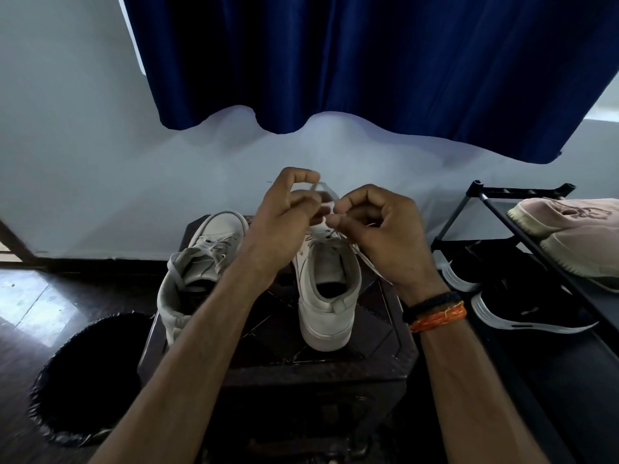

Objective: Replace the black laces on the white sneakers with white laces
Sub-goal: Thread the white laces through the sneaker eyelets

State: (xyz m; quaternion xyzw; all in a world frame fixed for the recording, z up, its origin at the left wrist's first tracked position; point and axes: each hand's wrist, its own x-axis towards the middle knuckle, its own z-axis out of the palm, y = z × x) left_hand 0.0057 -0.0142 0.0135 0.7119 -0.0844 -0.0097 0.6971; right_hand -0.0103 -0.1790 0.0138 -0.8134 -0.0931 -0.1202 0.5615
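Observation:
Two white sneakers stand on a dark octagonal table (385, 329), heels toward me. The right sneaker (326, 289) carries a white lace (326, 192) that loops up above its tongue. My left hand (284, 216) pinches one part of this lace, fingers curled. My right hand (375, 226) pinches the lace beside it, just above the sneaker's front; another strand of it trails down past my right wrist. The left sneaker (201, 262) stands untouched with pale laces hanging loose over its collar. No black lace is visible.
A bin lined with a black bag (87, 380) stands on the floor at the lower left. A black shoe rack (522, 229) at the right holds pink shoes (569, 229) and black shoes (522, 306). A blue curtain (368, 61) hangs on the wall behind.

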